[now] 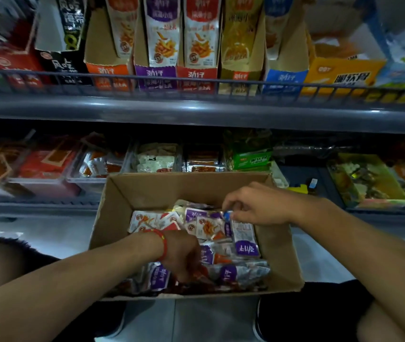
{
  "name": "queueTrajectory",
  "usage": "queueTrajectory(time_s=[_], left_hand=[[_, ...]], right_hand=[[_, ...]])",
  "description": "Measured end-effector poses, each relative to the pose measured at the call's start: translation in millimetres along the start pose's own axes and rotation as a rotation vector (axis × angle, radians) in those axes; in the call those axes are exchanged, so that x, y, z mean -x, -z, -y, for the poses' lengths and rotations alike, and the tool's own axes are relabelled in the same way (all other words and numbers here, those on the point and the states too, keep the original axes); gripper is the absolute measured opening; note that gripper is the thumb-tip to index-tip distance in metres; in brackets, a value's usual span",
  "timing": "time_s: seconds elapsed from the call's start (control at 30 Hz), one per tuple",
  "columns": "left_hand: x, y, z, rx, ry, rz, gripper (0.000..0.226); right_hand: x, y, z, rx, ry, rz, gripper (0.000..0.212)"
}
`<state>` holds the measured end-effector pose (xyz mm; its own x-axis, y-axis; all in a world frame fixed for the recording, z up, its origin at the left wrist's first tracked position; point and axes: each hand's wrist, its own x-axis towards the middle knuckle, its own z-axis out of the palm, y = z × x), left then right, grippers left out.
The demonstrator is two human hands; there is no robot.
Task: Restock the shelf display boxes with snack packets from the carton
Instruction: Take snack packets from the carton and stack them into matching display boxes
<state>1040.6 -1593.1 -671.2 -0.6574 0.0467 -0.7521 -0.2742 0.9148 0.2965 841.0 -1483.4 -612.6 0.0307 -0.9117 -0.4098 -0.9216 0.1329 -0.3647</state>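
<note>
An open brown carton [147, 191] rests on my lap, filled with several small snack packets [208, 227] in purple, red and white. My left hand [184, 255], with a red wrist string, reaches down into the near part of the carton, fingers curled among red and purple packets. Over the far right of the pile, my right hand [255, 206] pinches the blue top edge of a small packet [228, 214]. Above, the shelf holds upright display boxes: orange [107, 70], purple [155, 72], red [196, 74], yellow [241, 75] and blue [285, 77].
A grey wire rail [196, 82] runs along the upper shelf front. The lower shelf behind the carton carries clear trays of packets [97, 166] and a green box [250, 159]. A yellow box [342, 72] stands at the upper right. Pale floor tiles lie below.
</note>
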Motion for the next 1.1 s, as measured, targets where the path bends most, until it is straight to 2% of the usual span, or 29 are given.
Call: queueTrajectory(time_s=[0.07, 0.13, 0.2, 0.27, 0.37, 0.47, 0.57, 0.63, 0.73, 0.83, 0.9, 1.0, 1.1], left_hand=[[-8.0, -4.1, 0.8, -0.045, 0.026, -0.016, 0.026], [-6.5, 6.6, 7.8, 0.046, 0.042, -0.061, 0.027], [6.4, 28.8, 20.1, 0.268, 0.07, -0.159, 0.029], [27.5, 50.5, 27.9, 0.589, 0.055, -0.281, 0.025], [56.6, 71.4, 25.8, 0.9, -0.026, -0.422, 0.02], [70.2, 82.6, 17.9, 1.145, -0.076, -0.607, 0.022], [78.6, 89.5, 15.8, 1.382, -0.155, -0.784, 0.032], [82.1, 90.3, 14.4, 1.4, -0.173, -0.863, 0.036], [84.3, 90.1, 14.8, 1.274, -0.156, -1.003, 0.03], [91.9, 94.3, 19.8, 1.19, -0.167, -1.097, 0.027], [100.4, 97.3, 22.1, 1.119, -0.182, -1.117, 0.029], [114.7, 102.2, 26.2, 1.018, -0.192, -1.152, 0.036], [128.5, 105.7, 33.1, 1.153, -0.248, -1.197, 0.043]], right_hand=[[2.3, -0.6, -2.9, -0.02, -0.004, -0.004, 0.031], [4.5, -0.9, -3.4, -0.035, -0.004, -0.007, 0.029], [6.6, 1.7, -1.5, -0.091, 0.003, -0.018, 0.029], [8.6, 4.4, 2.6, -0.207, 0.015, -0.026, 0.032], [10.1, 7.9, 13.6, -0.518, 0.032, -0.036, 0.034], [9.9, 17.4, 23.0, -0.787, 0.014, -0.165, 0.02], [8.9, 28.1, 27.2, -0.88, -0.023, -0.281, 0.018], [8.9, 33.0, 29.9, -0.891, -0.045, -0.306, 0.023], [8.8, 39.2, 37.9, -0.878, -0.046, -0.348, 0.028], [6.0, 48.7, 48.4, -0.877, -0.039, -0.542, 0.041], [3.5, 57.3, 55.5, -0.874, 0.002, -0.687, 0.036], [-2.0, 71.9, 67.6, -0.671, 0.019, -0.789, 0.024], [-6.9, 94.9, 82.3, -0.431, 0.009, -0.823, 0.019]])
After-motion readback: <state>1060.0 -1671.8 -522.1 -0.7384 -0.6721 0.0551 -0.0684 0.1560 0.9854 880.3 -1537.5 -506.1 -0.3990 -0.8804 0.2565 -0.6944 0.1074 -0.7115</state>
